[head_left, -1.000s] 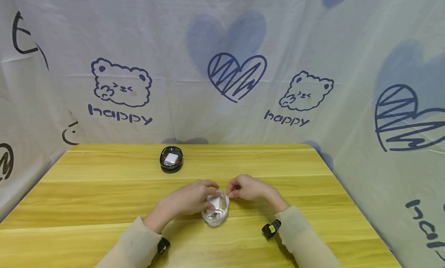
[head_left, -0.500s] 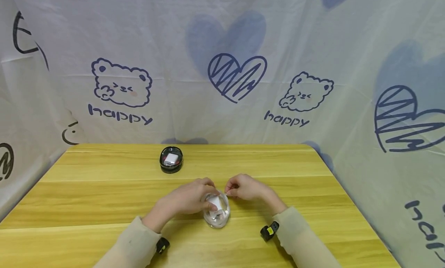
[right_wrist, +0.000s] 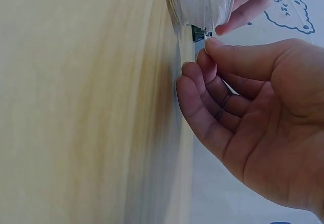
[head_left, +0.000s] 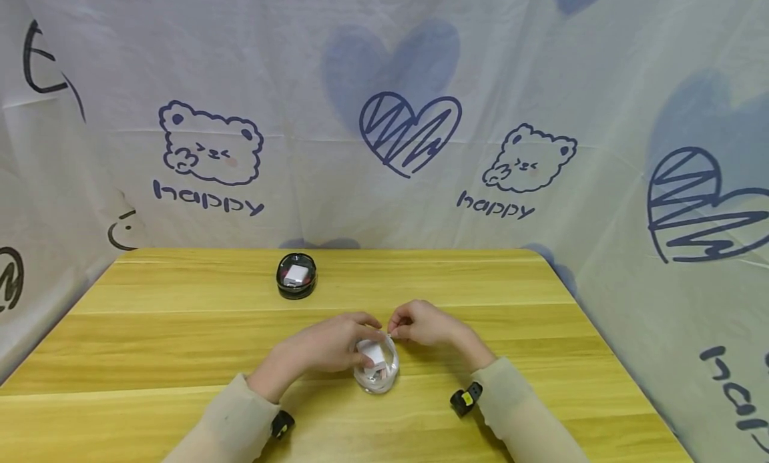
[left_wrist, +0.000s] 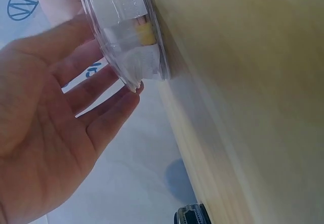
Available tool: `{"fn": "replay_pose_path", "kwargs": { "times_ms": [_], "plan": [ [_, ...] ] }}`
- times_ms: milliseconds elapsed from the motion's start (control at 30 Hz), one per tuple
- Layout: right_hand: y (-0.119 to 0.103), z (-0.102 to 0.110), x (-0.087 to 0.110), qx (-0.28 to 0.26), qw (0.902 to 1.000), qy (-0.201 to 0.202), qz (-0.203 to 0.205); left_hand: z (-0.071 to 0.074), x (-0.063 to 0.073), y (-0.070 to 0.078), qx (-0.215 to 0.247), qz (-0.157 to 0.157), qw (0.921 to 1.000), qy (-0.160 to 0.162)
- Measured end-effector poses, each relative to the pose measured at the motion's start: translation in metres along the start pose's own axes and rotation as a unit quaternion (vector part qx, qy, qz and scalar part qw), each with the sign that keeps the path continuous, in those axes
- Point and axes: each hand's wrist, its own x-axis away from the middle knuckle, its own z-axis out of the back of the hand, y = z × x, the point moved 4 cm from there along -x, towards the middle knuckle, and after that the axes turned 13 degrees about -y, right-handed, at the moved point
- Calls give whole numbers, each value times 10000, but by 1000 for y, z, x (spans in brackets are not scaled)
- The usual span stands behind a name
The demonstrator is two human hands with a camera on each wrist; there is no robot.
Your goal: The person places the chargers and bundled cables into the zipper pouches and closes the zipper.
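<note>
A clear, rounded zip pouch (head_left: 387,381) stands on the table in the head view, with a white block like a charger plug (head_left: 374,353) inside it. My left hand (head_left: 327,343) grips the pouch from the left, fingers over its far side and thumb on the front. In the left wrist view, the fingers lie along the clear pouch wall (left_wrist: 116,29). At the pouch's far right edge, my right hand (head_left: 428,324) pinches a small zipper pull (right_wrist: 208,35) between thumb and forefinger. The thumb and fingertips mostly hide that pull.
Farther back and left stands a black, clear-topped case (head_left: 296,292) holding another white block (head_left: 296,275). The wooden table (head_left: 180,343) meets a printed cloth backdrop (head_left: 312,183) at its far edge.
The pouch has shifted slightly to the right under my left hand. My right hand has moved a little left, still pinching at the pouch's edge.
</note>
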Motion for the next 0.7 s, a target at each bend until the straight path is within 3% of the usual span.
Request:
{"fn": "replay_pose_path", "kwargs": {
  "times_ms": [267,467,700],
  "plan": [
    [4,1,0,59,9999,-80,37,-3,-2,-3,52,204,9998,-37],
    [4,4,5,321,9985,-391,211,-1,-1,0,39,260,9996,-49],
    [4,4,9,213,9978,-618,147,-1,0,0,5,283,9996,-64]
  ]
}}
